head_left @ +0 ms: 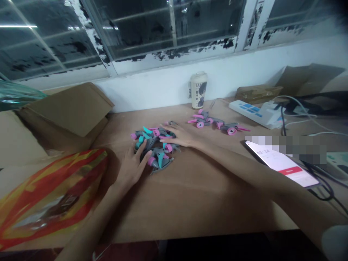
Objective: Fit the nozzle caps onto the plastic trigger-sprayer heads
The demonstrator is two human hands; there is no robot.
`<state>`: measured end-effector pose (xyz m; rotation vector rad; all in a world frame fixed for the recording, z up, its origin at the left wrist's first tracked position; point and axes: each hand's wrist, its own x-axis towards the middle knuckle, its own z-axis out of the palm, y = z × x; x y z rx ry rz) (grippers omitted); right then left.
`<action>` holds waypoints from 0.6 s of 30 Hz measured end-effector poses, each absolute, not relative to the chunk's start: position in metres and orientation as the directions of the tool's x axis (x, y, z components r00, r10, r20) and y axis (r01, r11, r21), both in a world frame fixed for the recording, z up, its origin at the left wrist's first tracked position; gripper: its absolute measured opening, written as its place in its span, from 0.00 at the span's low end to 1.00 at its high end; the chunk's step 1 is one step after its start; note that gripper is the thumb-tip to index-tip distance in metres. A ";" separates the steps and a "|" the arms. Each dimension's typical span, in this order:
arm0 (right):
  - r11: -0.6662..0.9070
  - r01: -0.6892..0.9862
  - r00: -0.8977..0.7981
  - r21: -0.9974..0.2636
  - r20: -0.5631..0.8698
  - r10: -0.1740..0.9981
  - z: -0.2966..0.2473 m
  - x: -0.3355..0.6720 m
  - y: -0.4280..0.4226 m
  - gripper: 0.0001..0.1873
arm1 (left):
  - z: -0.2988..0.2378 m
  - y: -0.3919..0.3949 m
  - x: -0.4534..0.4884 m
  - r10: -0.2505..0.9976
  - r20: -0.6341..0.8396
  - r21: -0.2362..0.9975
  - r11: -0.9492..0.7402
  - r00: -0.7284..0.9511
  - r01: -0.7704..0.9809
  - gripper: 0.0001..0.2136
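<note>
A heap of small grey plastic pieces with pink and teal wheel-like and fin-like parts point(160, 161) lies mid-table; their exact kind is unclear. My left hand point(132, 165) rests against the heap's near left side, fingers apart and stretched over the pieces. From the right, my right hand point(181, 136) reaches across the heap's far right side with its fingers extended, touching the pieces; its fingertips are partly blurred. Neither hand visibly grips a piece. Several similar grey and pink pieces point(200, 124) lie apart, to the right of the heap and in front of a paper cup.
The coffee cup point(198, 90) stands by the wall. A white power strip point(255, 113) with cables and a lit phone point(282, 165) lie on the right. An open cardboard box point(70, 107) and a red-and-yellow plastic bag point(54, 195) occupy the left. The table's front edge runs below.
</note>
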<state>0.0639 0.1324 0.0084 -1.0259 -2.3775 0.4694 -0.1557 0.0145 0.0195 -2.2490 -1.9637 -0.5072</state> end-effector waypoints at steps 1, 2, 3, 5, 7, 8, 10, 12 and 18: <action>0.674 0.558 -0.603 -0.484 0.321 0.730 0.009 0.063 0.130 0.40 | 0.020 0.013 -0.152 0.941 0.322 0.120 -0.155 0.109 0.981 0.25; 0.689 0.546 -0.615 -0.478 0.330 0.716 0.010 0.063 0.128 0.38 | 0.021 0.013 -0.149 0.941 0.320 0.106 -0.152 0.111 0.983 0.25; 0.700 0.536 -0.622 -0.472 0.340 0.705 0.010 0.062 0.126 0.36 | 0.022 0.014 -0.147 0.942 0.316 0.095 -0.152 0.115 0.984 0.25; 0.717 0.524 -0.625 -0.460 0.364 0.691 0.009 0.063 0.125 0.32 | 0.022 0.017 -0.147 0.942 0.315 0.085 -0.153 0.119 0.985 0.25; 0.728 0.520 -0.618 -0.447 0.391 0.682 0.007 0.064 0.124 0.29 | 0.022 0.023 -0.149 0.939 0.321 0.082 -0.157 0.123 0.984 0.26; 0.732 0.520 -0.614 -0.440 0.404 0.678 0.006 0.065 0.125 0.28 | 0.022 0.026 -0.151 0.937 0.326 0.078 -0.161 0.127 0.984 0.26; 0.741 0.518 -0.608 -0.427 0.426 0.670 0.004 0.066 0.124 0.27 | 0.021 0.031 -0.154 0.934 0.334 0.062 -0.159 0.130 0.985 0.25; 0.752 0.517 -0.609 -0.410 0.442 0.659 0.004 0.067 0.122 0.24 | 0.021 0.033 -0.153 0.923 0.359 0.039 -0.165 0.140 0.986 0.24; 0.763 0.560 -0.605 -0.322 0.470 0.643 0.019 0.081 0.122 0.25 | 0.024 0.018 -0.136 0.792 0.568 0.059 -0.312 0.225 0.948 0.18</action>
